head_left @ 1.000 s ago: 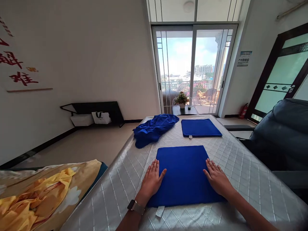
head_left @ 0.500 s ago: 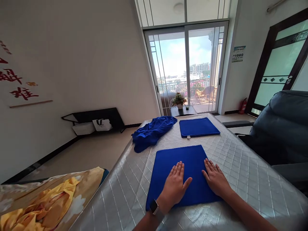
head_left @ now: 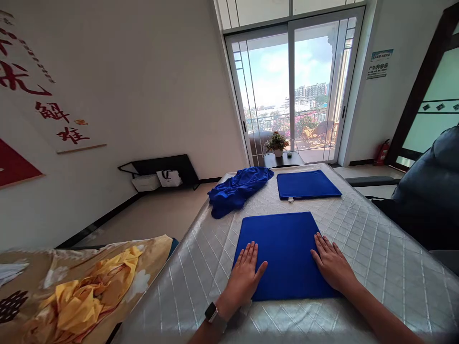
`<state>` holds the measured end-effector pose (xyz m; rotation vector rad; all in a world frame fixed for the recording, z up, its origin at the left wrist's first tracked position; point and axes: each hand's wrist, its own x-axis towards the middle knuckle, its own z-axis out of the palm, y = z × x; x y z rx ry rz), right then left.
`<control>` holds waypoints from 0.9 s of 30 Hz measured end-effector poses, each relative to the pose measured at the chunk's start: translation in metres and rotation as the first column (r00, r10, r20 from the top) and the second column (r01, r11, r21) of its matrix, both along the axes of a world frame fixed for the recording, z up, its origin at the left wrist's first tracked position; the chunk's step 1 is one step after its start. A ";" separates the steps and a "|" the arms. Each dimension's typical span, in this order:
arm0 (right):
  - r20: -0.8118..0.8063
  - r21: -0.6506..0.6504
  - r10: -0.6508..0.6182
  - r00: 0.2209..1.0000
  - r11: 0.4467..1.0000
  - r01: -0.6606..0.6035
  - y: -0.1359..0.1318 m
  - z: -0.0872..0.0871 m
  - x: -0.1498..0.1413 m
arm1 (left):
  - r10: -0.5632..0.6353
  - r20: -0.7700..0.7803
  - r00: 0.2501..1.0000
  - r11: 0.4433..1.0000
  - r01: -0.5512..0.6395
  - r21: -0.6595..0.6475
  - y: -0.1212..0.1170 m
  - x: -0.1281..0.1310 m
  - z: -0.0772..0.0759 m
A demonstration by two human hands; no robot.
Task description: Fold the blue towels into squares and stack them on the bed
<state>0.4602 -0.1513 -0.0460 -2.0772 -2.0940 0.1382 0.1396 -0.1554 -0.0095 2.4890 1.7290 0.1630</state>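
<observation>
A flat blue cloth [head_left: 281, 253] with straight sides lies on the silver quilted table [head_left: 201, 277], midway between its left and right edges and toward the near edge. The left hand [head_left: 245, 274] rests palm down over the cloth's left side, toward its near left corner, fingers together and pointing away from the person, thumb spread inward; a watch [head_left: 211, 312] is on that wrist. The right hand [head_left: 330, 263] lies palm down along the cloth's right side, fingers close together, thumb reaching inward onto the blue. Each grip is open and flat, pressed to the fabric with nothing held in it. Beyond, near the far right corner of the table, is a folded blue piece [head_left: 308, 184], a small white tag [head_left: 290, 199] showing at its near edge. Left of that, apart from it, a crumpled blue fabric [head_left: 239, 191] is heaped by the far left corner. Off the table's left edge, a rumpled yellow cloth [head_left: 82, 303] lies on patterned bedding [head_left: 152, 260].
</observation>
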 end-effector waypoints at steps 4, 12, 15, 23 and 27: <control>0.033 -0.014 0.002 0.999 1.000 -0.002 0.001 -0.002 0.000 | 0.144 0.014 0.989 0.989 -0.144 0.011 -0.009 -0.039 -0.008; 0.052 -0.029 0.003 0.999 1.000 -0.002 -0.011 0.013 -0.001 | 0.144 0.039 0.989 0.989 -0.145 0.042 -0.010 -0.039 -0.013; 0.045 -0.008 0.017 0.999 1.000 -0.017 -0.032 0.012 -0.002 | 0.144 0.030 0.989 0.989 -0.146 0.036 -0.008 -0.040 -0.016; -0.028 -0.021 -0.005 1.000 1.000 0.004 -0.067 0.009 -0.004 | 0.147 0.006 0.989 0.987 -0.147 0.062 -0.008 -0.043 -0.015; -0.012 -0.028 -0.008 1.000 1.000 0.008 -0.067 0.017 -0.006 | 0.163 -0.013 0.987 0.986 -0.162 0.045 -0.009 -0.026 -0.004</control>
